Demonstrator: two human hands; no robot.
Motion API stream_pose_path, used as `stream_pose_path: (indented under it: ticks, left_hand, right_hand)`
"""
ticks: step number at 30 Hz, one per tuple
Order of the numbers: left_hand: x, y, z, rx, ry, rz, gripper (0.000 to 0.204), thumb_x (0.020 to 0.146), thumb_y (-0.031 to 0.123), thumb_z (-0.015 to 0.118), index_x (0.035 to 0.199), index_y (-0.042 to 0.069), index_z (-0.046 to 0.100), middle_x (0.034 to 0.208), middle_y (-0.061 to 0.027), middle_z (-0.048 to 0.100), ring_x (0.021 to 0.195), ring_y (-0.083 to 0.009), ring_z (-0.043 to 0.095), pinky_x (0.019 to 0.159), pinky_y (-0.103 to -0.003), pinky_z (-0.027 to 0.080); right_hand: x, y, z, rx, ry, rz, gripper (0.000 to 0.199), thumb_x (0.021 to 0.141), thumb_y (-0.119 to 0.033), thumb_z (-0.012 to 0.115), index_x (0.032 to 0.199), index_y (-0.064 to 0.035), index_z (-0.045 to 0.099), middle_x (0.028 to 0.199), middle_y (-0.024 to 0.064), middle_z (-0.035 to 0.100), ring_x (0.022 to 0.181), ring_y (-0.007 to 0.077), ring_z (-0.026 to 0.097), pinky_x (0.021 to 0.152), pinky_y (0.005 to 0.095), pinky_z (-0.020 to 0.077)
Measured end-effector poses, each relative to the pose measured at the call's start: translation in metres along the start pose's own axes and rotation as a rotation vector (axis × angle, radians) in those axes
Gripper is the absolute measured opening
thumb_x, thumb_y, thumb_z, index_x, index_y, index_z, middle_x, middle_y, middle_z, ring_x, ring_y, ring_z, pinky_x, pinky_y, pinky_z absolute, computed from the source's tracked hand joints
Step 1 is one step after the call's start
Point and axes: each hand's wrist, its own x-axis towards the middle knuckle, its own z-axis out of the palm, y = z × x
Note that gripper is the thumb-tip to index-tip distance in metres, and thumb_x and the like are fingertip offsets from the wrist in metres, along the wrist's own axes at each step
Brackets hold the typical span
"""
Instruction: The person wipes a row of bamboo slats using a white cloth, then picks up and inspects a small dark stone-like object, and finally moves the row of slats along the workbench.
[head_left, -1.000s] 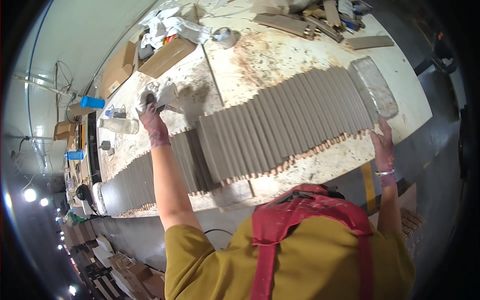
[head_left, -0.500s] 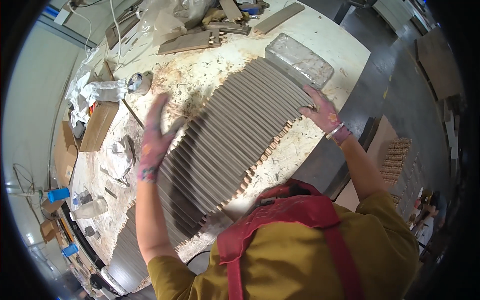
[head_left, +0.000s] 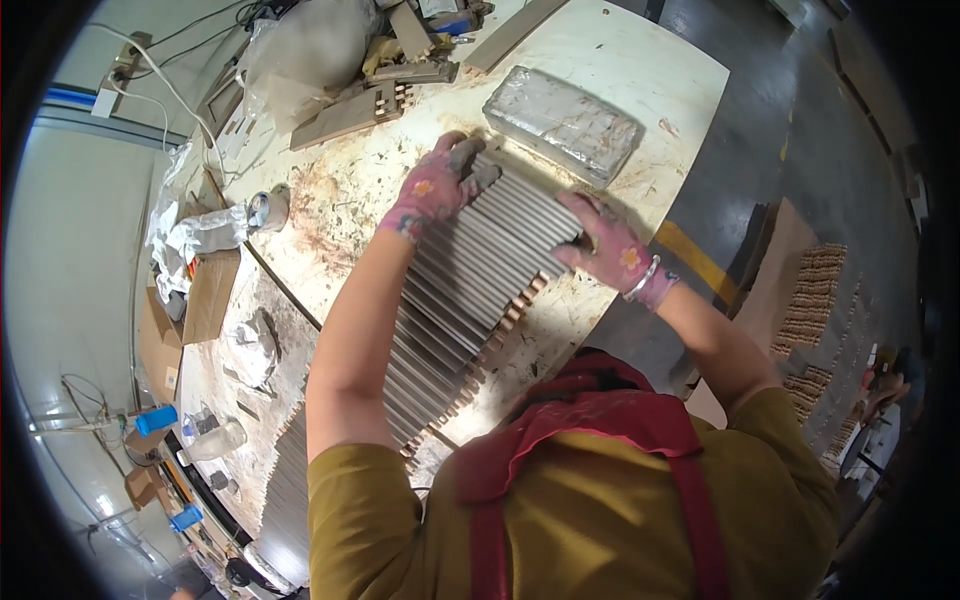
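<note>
A long row of narrow grey-brown slats (head_left: 455, 290) lies side by side across the table, pale wooden tenons (head_left: 515, 305) jutting from their near ends. My left hand (head_left: 435, 190), in a stained pink flowered glove, grips the far ends of the slats near the row's right end, its fingers bent over them. At the right end, my right hand (head_left: 615, 250), in a matching glove, holds the slats' near corner between thumb and fingers. The undersides of both hands are hidden. Just beyond the row sits a plastic-wrapped grey block (head_left: 562, 122).
Loose boards (head_left: 345, 118) and a clear plastic bag (head_left: 305, 50) lie at the back. On the left are a tin can (head_left: 267, 211), a cardboard box (head_left: 212, 295), a crumpled white cloth (head_left: 252, 348) and a bottle (head_left: 215, 440). Stacked slats (head_left: 812, 300) stand right of the table.
My left hand has moved right, from above the row's left part onto the slats' far ends. My right hand has closed in on the right end. The view has shifted slightly.
</note>
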Motion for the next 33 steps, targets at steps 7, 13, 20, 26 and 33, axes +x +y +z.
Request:
stream_pose_path:
  ticks: [7,13,20,26,33]
  left_hand:
    - [-0.04,0.012,-0.007,0.23,0.08,0.115,0.063,0.091,0.043,0.058,0.14,0.006,0.044,0.143,-0.0226,0.041,0.124,-0.0406,0.048,0.103,-0.045,0.041]
    - [0.001,0.019,0.012,0.216,0.203,0.116,0.065,0.091,0.045,0.056,0.139,0.004,0.043,0.144,-0.0223,0.04,0.126,-0.0384,0.046,0.104,-0.044,0.04]
    - [0.028,0.019,0.034,0.243,0.27,0.021,0.073,0.09,0.051,0.056,0.143,0.005,0.036,0.145,-0.0215,0.039,0.13,-0.0374,0.042,0.105,-0.044,0.038]
    - [0.007,-0.001,0.009,0.176,0.377,0.034,0.074,0.086,0.038,0.066,0.145,0.007,0.033,0.147,-0.0223,0.036,0.133,-0.0384,0.039,0.11,-0.044,0.035]
    - [-0.197,-0.081,-0.044,-0.042,0.501,-0.292,0.055,0.095,0.011,0.058,0.144,0.002,0.035,0.147,-0.0169,0.04,0.138,-0.0258,0.036,0.114,-0.036,0.029]
  right_hand:
    - [-0.014,-0.021,-0.003,0.118,-0.035,-0.028,0.097,0.076,-0.045,0.077,0.15,-0.0112,0.024,0.148,0.0167,0.038,0.135,0.036,0.039,0.111,0.0418,0.0329]
    - [-0.003,0.005,-0.001,0.182,0.231,0.148,0.079,0.083,-0.04,0.071,0.144,-0.0064,0.034,0.141,0.0219,0.045,0.128,0.0391,0.046,0.105,0.0424,0.0394]
    - [-0.015,0.013,-0.007,0.139,0.392,0.127,0.063,0.088,-0.029,0.067,0.139,-0.0047,0.04,0.131,0.0203,0.051,0.116,0.0359,0.054,0.098,0.0408,0.0438]
    - [-0.021,0.001,-0.017,0.159,0.503,0.045,0.057,0.088,-0.015,0.064,0.139,-0.0035,0.041,0.132,0.0192,0.051,0.119,0.0345,0.052,0.1,0.039,0.0423]
    - [-0.065,-0.067,-0.002,0.148,-0.093,-0.162,0.048,0.09,-0.02,0.062,0.134,-0.0073,0.049,0.132,0.018,0.052,0.125,0.0362,0.048,0.103,0.0425,0.0403]
